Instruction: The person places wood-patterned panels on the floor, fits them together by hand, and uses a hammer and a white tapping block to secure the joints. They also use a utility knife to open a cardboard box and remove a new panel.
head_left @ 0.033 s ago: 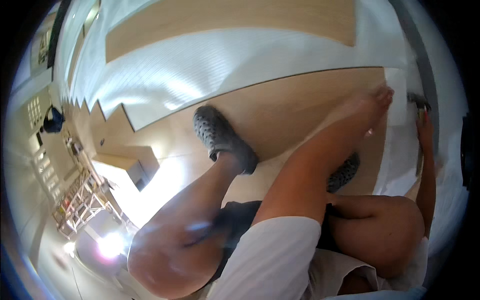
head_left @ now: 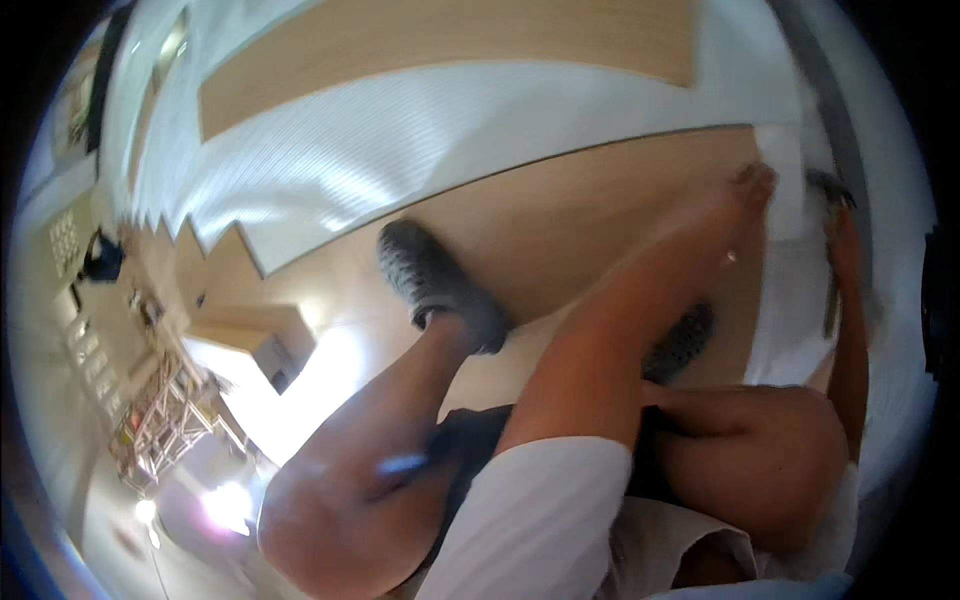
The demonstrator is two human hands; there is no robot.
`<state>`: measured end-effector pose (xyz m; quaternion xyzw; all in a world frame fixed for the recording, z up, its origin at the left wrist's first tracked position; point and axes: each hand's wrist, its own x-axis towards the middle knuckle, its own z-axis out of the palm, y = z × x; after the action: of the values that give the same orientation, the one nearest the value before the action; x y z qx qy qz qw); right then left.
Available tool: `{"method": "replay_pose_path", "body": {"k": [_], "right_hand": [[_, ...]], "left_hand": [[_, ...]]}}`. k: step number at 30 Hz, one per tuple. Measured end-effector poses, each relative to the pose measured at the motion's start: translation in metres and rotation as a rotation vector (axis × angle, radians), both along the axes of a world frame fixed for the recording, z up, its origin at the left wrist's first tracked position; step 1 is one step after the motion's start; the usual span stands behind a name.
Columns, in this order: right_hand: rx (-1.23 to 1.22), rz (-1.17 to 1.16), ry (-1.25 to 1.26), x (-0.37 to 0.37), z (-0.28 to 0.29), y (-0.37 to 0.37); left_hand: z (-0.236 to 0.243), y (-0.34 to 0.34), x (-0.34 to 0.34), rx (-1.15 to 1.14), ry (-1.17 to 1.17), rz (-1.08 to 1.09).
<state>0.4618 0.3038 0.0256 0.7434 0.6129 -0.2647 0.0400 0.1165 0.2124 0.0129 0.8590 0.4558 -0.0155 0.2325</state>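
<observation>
My left hand [head_left: 755,187] is stretched out to the end of a light wood floor plank [head_left: 560,200]. Its fingers look bunched and slightly blurred at the plank's edge; what they hold, if anything, cannot be made out. Farther right, close to the wall, my right hand [head_left: 843,245] is closed round the handle of a hammer [head_left: 829,186] with a dark head. The hammer head lies just beyond the fingers, to the right of the plank's end. A pale strip of underlay [head_left: 782,240] shows between the plank and the wall side.
Ribbed white underlay [head_left: 400,140] spreads beyond the laid planks, with a loose plank [head_left: 450,45] lying on it. My feet wear grey clogs [head_left: 435,280]. At left stand a box [head_left: 250,345], a wooden rack [head_left: 165,420] and a bright lamp [head_left: 228,505].
The whole view has shifted slightly. My right hand and the hammer have moved a little toward the far left; my left hand stays at the plank's end.
</observation>
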Motion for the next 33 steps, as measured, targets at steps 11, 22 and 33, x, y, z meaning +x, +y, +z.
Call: {"method": "replay_pose_path", "body": {"k": [11, 22, 33], "right_hand": [[0.341, 0.027, 0.174, -0.12, 0.004, -0.031], [0.196, -0.448, 0.25, -0.109, 0.047, -0.144], [-0.012, -0.709, 0.152, -0.123, 0.034, -0.388]], "left_hand": [[-0.022, -0.077, -0.041, 0.102, -0.11, -0.135], [-0.046, -0.127, -0.163, 0.14, 0.002, 0.163], [-0.034, -0.13, -0.153, 0.026, 0.004, -0.374]]}}
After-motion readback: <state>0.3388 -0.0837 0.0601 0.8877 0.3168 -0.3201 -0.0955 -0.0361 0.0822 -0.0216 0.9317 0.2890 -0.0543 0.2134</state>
